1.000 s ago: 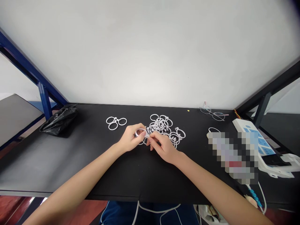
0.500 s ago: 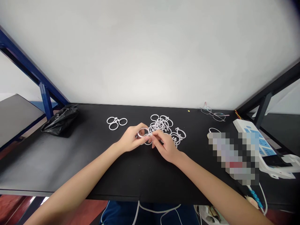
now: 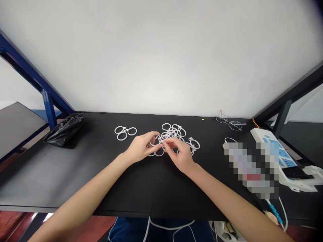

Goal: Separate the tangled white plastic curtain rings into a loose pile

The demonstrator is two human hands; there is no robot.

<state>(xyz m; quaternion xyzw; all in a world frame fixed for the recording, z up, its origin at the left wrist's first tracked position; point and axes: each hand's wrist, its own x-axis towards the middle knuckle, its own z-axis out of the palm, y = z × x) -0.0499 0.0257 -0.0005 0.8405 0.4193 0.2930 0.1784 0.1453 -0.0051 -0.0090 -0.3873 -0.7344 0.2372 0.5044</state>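
Observation:
A white plastic ring with a small knob, like a curtain ring (image 3: 150, 142), is between my two hands over the front of a pile. My left hand (image 3: 140, 148) curves around its left side, thumb and fingers closed on it. My right hand (image 3: 179, 155) pinches at the ring's knobbed end, and its fingertips partly hide that spot. Right behind and beneath my hands lies the heap of similar white rings (image 3: 181, 131), tangled together. Left of it, three rings (image 3: 122, 139) sit on the black table with their knobs close together.
A crumpled black plastic bag (image 3: 66, 130) lies at the table's left. To the right are eyeglasses (image 3: 235, 125), a blurred-out object (image 3: 249, 171) with a cable, and a white power strip (image 3: 275, 148). Blue metal posts (image 3: 49, 107) stand at the left edge.
The ring between my hands has tilted and turned slightly, and my right fingers have shifted a little at its knobbed end. The other things lie as before.

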